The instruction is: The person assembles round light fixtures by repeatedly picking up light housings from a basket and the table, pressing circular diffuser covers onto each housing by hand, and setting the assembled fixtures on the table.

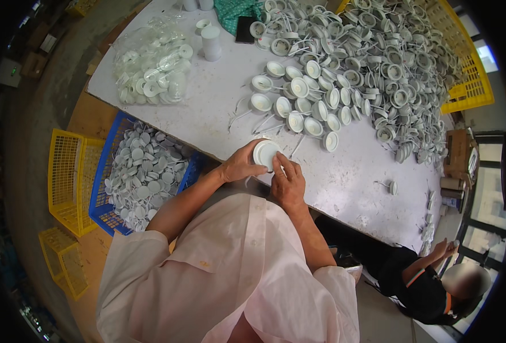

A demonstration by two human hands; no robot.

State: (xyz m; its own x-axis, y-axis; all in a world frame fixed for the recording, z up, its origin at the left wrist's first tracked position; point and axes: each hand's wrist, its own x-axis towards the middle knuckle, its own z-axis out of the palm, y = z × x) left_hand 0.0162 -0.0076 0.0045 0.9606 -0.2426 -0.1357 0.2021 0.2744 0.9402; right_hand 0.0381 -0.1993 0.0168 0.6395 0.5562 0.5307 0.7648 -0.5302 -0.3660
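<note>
At the table point(344, 188) edge, the left hand point(239, 164) clasps a round white fitting point(265, 154) between thumb and fingers; the right hand point(288, 182), fingers bent, touches its right rim. Left of the left hand, a blue basket point(97, 191) is heaped with white discs point(141, 180). Beyond that hand, a clear bag point(150, 54) holds pale rings, blurred by plastic. Beyond and right of the right hand, a yellow crate point(480, 86) is partly hidden behind piled fittings point(401, 74) and cut off above. The held fitting's underside is hidden.

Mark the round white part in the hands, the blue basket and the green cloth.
Round white part point(264, 153), head view: middle of its face.
Blue basket point(99, 194), head view: left wall.
Green cloth point(235, 14), head view: visible middle.
</note>
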